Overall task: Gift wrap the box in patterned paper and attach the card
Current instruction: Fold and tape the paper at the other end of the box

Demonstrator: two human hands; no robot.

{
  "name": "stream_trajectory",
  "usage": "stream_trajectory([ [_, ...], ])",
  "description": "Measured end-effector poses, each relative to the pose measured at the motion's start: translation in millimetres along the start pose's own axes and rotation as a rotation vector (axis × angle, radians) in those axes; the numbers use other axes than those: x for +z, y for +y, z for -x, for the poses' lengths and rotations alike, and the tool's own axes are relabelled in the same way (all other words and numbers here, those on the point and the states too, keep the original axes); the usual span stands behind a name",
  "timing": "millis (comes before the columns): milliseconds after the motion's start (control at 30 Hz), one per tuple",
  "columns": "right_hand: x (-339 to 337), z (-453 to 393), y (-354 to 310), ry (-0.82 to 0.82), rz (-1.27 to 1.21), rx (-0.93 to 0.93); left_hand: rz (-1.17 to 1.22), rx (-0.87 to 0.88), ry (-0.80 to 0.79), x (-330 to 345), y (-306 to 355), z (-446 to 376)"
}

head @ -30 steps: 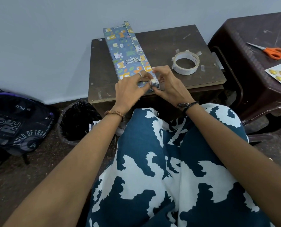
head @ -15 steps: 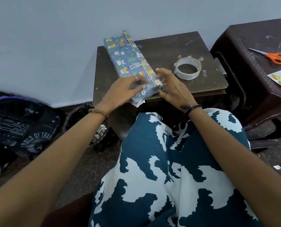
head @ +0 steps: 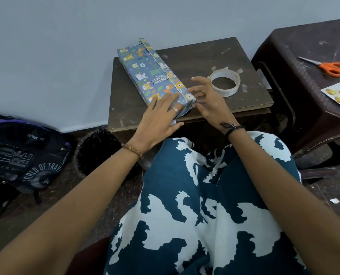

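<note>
— Where does the wrapped box [head: 152,73] sit?
— On the tabletop [head: 205,56], toward its left side, running from the far edge by the wall to the near edge.
— And the hands?
— The left hand [head: 159,118] lies on the box's near end; the right hand [head: 207,100] is just right of that end, between the box and the tape roll [head: 224,83].
— What's beyond the tape?
— A second table [head: 304,46] to the right, with scissors [head: 328,66] at the back and a card [head: 339,93] nearer, at its right edge.
— On the floor?
— A backpack [head: 24,155] far left, a bin [head: 97,147] between it and the tabletop, left of the person's lap.
</note>
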State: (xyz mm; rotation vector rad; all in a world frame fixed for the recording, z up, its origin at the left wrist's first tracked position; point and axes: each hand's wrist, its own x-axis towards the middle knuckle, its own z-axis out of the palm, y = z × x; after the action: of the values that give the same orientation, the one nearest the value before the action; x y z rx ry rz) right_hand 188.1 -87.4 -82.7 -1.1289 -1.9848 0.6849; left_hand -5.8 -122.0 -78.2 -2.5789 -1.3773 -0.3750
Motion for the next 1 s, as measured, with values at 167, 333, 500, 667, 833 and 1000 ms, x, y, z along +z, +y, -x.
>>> stream_trajectory([
  [167,-7,4,0,-0.011,-0.058,0.05,-0.066,-0.089,0.152,7,16,-15],
  [333,-14,7,-3,0.085,0.034,0.093,-0.052,-0.063,0.272,10,14,-18],
  [500,-23,6,-1,0.464,0.288,0.104,-0.067,-0.074,0.283,16,14,-19],
  [667,-34,1,11,0.619,0.478,0.236,-0.089,-0.132,0.332,15,20,-24],
  [833,-40,-6,16,0.476,0.571,0.369,0.001,-0.235,0.361,12,27,-26],
  [1000,-11,-18,14,0.263,0.749,0.122,0.024,-0.249,0.342,11,26,-27],
])
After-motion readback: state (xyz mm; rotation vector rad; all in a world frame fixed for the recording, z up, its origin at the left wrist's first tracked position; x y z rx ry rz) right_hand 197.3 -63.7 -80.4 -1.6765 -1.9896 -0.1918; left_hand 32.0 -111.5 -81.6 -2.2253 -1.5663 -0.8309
